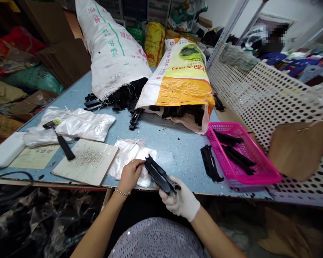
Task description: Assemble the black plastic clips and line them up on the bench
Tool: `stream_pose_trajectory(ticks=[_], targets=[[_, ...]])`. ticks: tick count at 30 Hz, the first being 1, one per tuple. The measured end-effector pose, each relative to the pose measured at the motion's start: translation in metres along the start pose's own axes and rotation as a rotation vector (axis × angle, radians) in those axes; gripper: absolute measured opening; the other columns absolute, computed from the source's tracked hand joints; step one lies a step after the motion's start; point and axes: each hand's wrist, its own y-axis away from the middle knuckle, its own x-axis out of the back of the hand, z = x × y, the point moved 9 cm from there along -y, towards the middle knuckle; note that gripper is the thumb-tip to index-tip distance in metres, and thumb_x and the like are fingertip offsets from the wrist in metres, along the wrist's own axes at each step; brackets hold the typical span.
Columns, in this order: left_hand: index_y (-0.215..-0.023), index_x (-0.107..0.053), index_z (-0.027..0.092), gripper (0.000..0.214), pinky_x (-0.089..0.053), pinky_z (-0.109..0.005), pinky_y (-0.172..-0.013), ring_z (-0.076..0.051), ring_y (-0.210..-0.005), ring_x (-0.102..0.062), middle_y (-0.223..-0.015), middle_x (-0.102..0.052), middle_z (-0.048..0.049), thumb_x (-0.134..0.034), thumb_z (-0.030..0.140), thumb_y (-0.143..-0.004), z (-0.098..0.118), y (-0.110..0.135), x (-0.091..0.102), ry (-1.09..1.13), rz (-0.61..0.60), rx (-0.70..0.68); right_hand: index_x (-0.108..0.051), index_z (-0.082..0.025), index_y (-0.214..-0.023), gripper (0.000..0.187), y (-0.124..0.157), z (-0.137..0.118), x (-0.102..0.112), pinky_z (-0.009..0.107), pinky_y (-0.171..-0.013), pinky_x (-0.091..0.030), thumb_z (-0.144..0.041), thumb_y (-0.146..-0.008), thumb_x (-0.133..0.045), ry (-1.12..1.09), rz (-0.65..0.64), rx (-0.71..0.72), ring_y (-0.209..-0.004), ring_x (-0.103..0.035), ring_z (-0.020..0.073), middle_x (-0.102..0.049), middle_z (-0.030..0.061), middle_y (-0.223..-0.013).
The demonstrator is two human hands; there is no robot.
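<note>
My right hand [183, 201], in a white glove with bare fingertips, grips the lower end of a long black plastic part [159, 175] tilted over the table's front edge. My bare left hand [130, 175], with a beaded bracelet on its wrist, is closed in a pinch at the part's upper end. Whatever those fingers hold is too small to make out. Beneath and behind the left hand lies a stack of clear plastic bags [121, 152]. To the left, a board [70, 168] carries scattered tiny metal pieces [90, 157].
A hammer [63, 143] rests across the board's corner, near bundled plastic bags [88, 123]. Two woven sacks, one white [115, 53] and one yellow-white [183, 79], spill black parts at the back. At right are a pink basket [269, 178] and another black part [210, 163].
</note>
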Motion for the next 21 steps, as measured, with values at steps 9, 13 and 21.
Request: stream_pose_trajectory(ticks=[9,13,21], targets=[[-0.144,-0.046,0.023,0.055,-0.05,-0.041,-0.104,-0.023,-0.124,-0.056,-0.137,-0.057,-0.0122,-0.041,0.005,-0.092,0.068,0.034,0.003,-0.156,-0.054,-0.396,-0.061,-0.011,-0.092,0.051,-0.007,0.002,0.005,0.015,-0.033,-0.014,-0.059,-0.091,-0.046,0.101,-0.027,-0.055,-0.035,-0.027,0.0033,-0.059,0.0022,-0.062],[-0.15,-0.036,0.027,0.062,-0.052,-0.039,-0.101,-0.021,-0.122,-0.057,-0.136,-0.058,-0.011,-0.04,0.002,-0.093,0.1,0.07,-0.011,-0.052,-0.185,-0.519,-0.057,-0.014,-0.078,0.046,-0.017,0.001,0.007,0.014,-0.033,-0.015,-0.057,-0.09,-0.05,0.178,0.114,0.024,-0.034,-0.031,0.0028,-0.059,0.001,-0.058],[-0.145,-0.045,0.029,0.058,-0.048,-0.044,-0.105,-0.022,-0.125,-0.054,-0.138,-0.056,-0.01,-0.039,0.002,-0.094,0.077,0.062,0.02,0.059,-0.069,-0.393,-0.059,-0.008,-0.107,0.064,-0.008,0.016,-0.012,0.016,-0.03,-0.008,-0.067,-0.089,-0.042,0.245,-0.21,-0.104,-0.032,-0.017,0.0015,-0.056,-0.0021,-0.059]])
